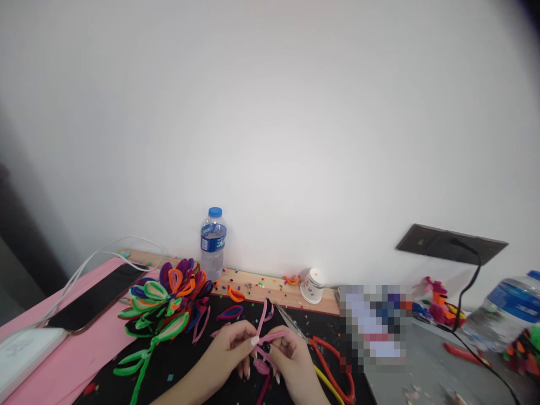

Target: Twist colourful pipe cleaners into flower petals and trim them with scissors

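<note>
pink, fuzzy, looped pipe cleaner point(275, 335)

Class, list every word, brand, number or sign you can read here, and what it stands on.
None reads clearly.
Upright bottle: white characters on blue, too blurred.
White cup: red and dark marks, too small.
White device: faint mark, unreadable.
Wall plate: faint mark, too small.
Rightmost bottle: blurred.

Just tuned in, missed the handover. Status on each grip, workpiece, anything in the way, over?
Left grip and right grip: both pinching. Pink fuzzy strips between them, partly hidden. Scissors lying unheld, close beside right grip.
</note>
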Demonstrator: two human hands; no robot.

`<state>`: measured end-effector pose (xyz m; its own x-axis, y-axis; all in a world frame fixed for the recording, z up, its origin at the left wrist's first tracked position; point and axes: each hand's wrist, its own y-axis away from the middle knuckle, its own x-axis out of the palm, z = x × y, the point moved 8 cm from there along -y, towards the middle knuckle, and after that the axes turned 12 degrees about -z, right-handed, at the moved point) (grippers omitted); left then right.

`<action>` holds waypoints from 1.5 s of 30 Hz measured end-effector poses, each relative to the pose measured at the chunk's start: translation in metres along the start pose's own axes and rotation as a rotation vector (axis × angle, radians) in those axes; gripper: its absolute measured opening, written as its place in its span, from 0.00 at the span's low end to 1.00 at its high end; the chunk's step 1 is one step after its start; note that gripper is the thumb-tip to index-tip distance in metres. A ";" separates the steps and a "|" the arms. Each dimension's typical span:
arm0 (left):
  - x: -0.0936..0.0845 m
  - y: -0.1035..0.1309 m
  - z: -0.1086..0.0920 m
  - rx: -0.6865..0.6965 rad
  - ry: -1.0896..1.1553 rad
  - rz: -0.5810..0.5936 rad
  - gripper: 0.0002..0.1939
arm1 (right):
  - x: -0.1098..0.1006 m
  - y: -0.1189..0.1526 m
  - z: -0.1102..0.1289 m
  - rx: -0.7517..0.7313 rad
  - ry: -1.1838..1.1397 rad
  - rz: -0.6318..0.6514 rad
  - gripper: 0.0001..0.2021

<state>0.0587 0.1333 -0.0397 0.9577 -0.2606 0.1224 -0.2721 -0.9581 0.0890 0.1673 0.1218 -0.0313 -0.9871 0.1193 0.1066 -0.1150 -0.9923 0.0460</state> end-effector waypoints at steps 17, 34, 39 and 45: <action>-0.007 -0.003 -0.004 -0.005 0.057 -0.020 0.11 | 0.005 0.007 0.012 -0.095 0.076 0.048 0.04; 0.000 0.006 -0.013 0.081 -0.031 0.042 0.09 | 0.005 0.008 0.008 -0.184 0.361 -0.004 0.06; 0.000 0.007 -0.019 0.094 -0.045 0.014 0.06 | 0.001 0.009 0.005 -0.180 0.393 -0.045 0.04; -0.001 0.004 -0.019 0.106 -0.042 0.000 0.06 | 0.003 0.010 0.011 -0.229 0.492 -0.030 0.04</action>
<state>0.0551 0.1324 -0.0206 0.9614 -0.2631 0.0805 -0.2627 -0.9647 -0.0159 0.1646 0.1123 -0.0192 -0.9123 0.1724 -0.3714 -0.1107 -0.9771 -0.1816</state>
